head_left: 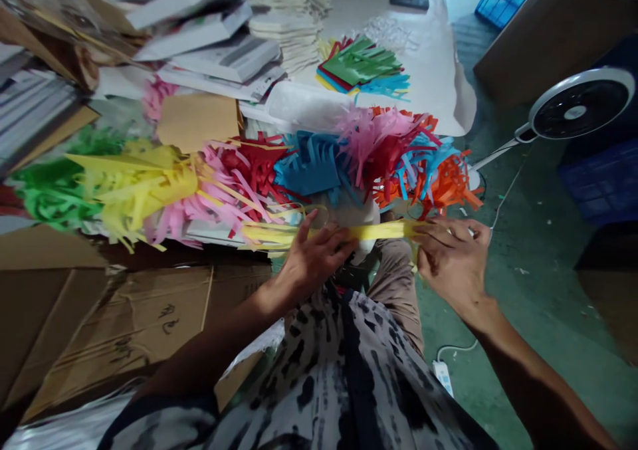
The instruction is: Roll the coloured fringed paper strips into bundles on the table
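A long yellow tissue-paper strip [383, 229], bunched lengthwise, stretches level between my two hands at the table's front edge. My left hand [316, 254] is closed over its middle, thumb raised, and fringed ends trail out to the left. At the strip's other end my right hand [451, 257] grips it with bent fingers; the fingertips are partly hidden. Just beyond lie fringed paper bundles: green [54, 184], yellow [144, 177], blue [312, 164], pink [373, 134] and orange [451, 181].
Flat fringed sheets with green on top [361, 61] lie farther back, near stacked white packets [224, 54]. Cardboard boxes [149, 304] stand at lower left. A round fan [581, 108] rises on the right, and a power strip [442, 375] lies on the green floor.
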The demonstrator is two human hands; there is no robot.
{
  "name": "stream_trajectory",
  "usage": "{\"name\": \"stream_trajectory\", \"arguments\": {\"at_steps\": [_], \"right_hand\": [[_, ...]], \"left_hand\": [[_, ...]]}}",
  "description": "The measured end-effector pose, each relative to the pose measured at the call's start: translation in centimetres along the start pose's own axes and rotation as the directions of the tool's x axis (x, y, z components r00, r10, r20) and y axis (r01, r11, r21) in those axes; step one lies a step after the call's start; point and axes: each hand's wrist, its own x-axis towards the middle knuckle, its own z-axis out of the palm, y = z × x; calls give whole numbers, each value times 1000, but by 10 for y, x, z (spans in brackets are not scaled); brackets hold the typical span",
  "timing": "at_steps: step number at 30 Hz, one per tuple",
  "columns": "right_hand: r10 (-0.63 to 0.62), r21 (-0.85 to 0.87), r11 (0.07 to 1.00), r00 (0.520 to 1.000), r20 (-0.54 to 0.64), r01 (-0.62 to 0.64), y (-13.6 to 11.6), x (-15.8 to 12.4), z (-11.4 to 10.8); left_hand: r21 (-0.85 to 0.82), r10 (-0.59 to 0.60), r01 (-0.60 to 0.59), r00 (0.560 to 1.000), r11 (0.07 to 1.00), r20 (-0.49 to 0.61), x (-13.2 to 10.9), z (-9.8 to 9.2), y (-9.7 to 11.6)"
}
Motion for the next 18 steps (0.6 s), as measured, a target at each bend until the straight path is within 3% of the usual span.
{"name": "stream_trajectory", "arguments": {"at_steps": [2,5,9,11,15,18], "right_hand": [[2,59,998,1000,-6,-2,-13,7,1],[-33,130,991,989,141,14,-35,18,15],[-47,119,993,979,200,23,-37,26,32],[-80,129,990,976,200,55,-30,26,34],[-158,96,985,974,160,144,-23,26,38],[-178,55,984,973,145,172,-25,28,40]], "left_hand": [[-26,-10,11,1000,1000,5,0,2,2],[-78,-46,47,999,996,10,-4,2,0],[-131,-92,94,996,987,19,-23,-13,-19],[-114,-166,160,985,981,-44,-36,-27,-32],[-32,-311,314,914,949,-261,-43,-45,-38],[-128,-238,209,929,969,-284,-17,-40,-19]]}}
